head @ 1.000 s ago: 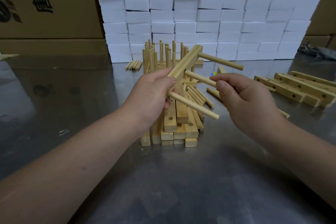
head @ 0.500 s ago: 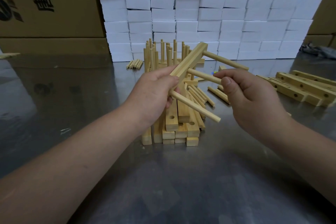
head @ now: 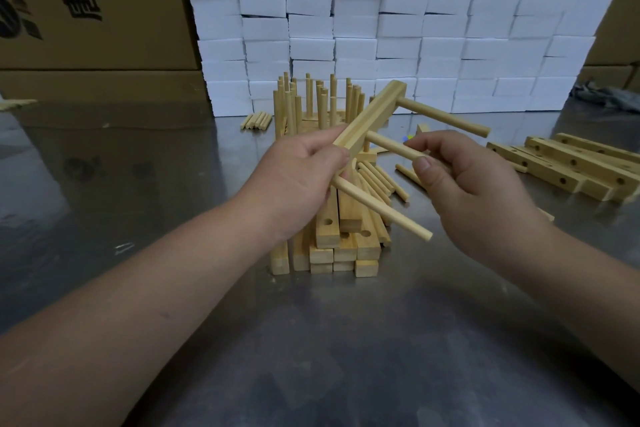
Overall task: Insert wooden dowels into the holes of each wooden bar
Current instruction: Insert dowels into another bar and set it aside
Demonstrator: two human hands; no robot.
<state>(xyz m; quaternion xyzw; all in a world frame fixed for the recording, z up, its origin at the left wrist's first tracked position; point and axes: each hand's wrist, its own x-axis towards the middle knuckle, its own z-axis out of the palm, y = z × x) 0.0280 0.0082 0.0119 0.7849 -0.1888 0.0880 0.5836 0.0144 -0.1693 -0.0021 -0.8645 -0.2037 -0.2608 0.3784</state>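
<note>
My left hand (head: pixel 298 180) grips a pale wooden bar (head: pixel 372 116) held tilted above the table, its far end higher. Three dowels stick out of the bar toward the right: an upper dowel (head: pixel 446 117), a middle dowel (head: pixel 391 146) and a lower dowel (head: pixel 384 210). My right hand (head: pixel 474 191) pinches the middle dowel between thumb and fingers. Under the hands lies a stack of drilled bars (head: pixel 337 246) with loose dowels (head: pixel 379 180) on it.
Behind the stack stand finished bars with upright dowels (head: pixel 311 100). A small bundle of dowels (head: pixel 256 121) lies at the back left. More drilled bars (head: pixel 568 163) lie at the right. A wall of white foam blocks (head: pixel 398 21) and cardboard boxes (head: pixel 86 10) close off the back.
The held bar has barely shifted. My right hand has moved slightly up along the middle dowel and keeps its pinch on it. My left hand keeps its grip.
</note>
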